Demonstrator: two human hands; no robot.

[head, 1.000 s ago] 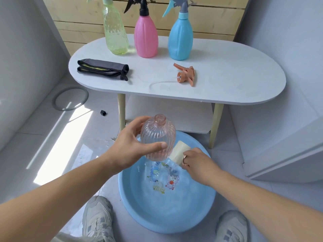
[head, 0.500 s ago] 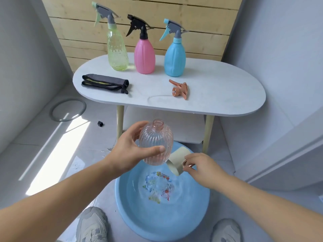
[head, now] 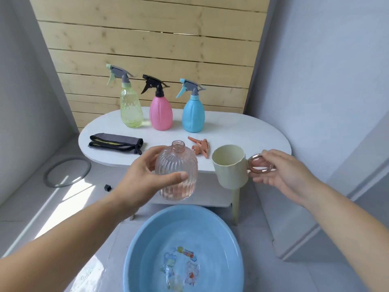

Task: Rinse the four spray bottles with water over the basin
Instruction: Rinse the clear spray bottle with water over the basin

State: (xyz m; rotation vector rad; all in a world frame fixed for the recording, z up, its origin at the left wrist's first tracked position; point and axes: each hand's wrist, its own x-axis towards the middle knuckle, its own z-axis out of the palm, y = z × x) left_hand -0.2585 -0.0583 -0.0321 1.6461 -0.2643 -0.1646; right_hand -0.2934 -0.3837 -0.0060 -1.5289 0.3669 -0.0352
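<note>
Our left hand gripped the clear pink ribbed plastic bottle round its belly, upright, with the open neck on top so that water could enter. Its copper-coloured spray head lay on the white oval table. Our right hand held the pale yellow cup by its ring handle, just beside the bottle, ready to pour, we judged. Both hung near the far rim of the round blue plastic basin, to catch spills. The green spray bottle, the pink spray bottle and the blue spray bottle waited on the table.
</note>
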